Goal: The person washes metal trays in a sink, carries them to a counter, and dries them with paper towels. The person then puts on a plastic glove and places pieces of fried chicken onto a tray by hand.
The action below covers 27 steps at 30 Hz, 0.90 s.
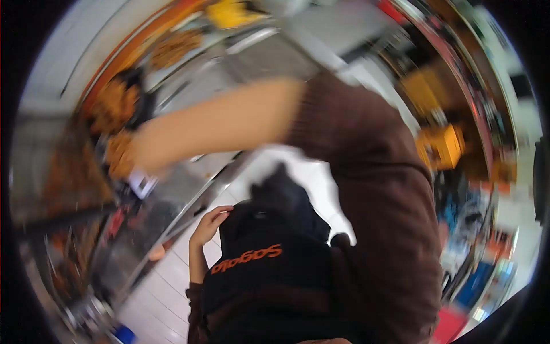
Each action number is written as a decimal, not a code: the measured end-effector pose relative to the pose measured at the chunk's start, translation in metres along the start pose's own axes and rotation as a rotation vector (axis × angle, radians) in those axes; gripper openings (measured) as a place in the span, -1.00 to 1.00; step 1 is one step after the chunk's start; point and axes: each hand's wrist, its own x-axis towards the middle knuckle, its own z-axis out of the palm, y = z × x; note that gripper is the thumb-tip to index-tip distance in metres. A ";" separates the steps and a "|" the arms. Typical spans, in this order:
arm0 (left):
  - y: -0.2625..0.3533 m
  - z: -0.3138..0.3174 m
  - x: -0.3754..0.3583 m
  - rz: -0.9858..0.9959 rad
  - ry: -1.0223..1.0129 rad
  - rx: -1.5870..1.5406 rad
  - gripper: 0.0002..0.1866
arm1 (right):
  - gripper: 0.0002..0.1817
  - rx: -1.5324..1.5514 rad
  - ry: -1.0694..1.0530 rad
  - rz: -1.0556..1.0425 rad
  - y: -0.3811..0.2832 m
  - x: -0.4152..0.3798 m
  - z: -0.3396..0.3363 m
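Observation:
My right arm in a brown sleeve reaches across to the left side of the view. My right hand [148, 152], smeared by motion, is over the counter beside golden-brown fried food [120, 153]. A small white object with a dark patch [141, 183] shows just below this hand; I cannot tell whether the hand holds anything. My left hand [212, 225] hangs low beside my black apron [269, 229] with orange lettering. Its fingers are loosely stretched towards the cloth, with nothing seen in them.
More fried pieces [114, 106] lie at the upper left, some on a tray [175, 49]. A metal counter [195, 92] runs alongside. Shelves with yellow-orange boxes [441, 147] and packets stand at the right. White floor tiles [152, 307] show below.

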 end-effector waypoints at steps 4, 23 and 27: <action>0.006 0.031 0.043 -0.233 -0.162 0.237 -0.63 | -0.62 -0.079 0.153 -0.063 -0.061 -0.008 -0.059; -0.127 0.213 0.183 -0.189 -0.603 1.173 -0.42 | -0.38 1.199 0.492 1.662 -0.211 -0.579 0.627; -0.111 0.321 0.214 -0.536 -0.173 1.354 -0.48 | -0.46 0.993 0.543 2.630 -0.389 -0.710 0.676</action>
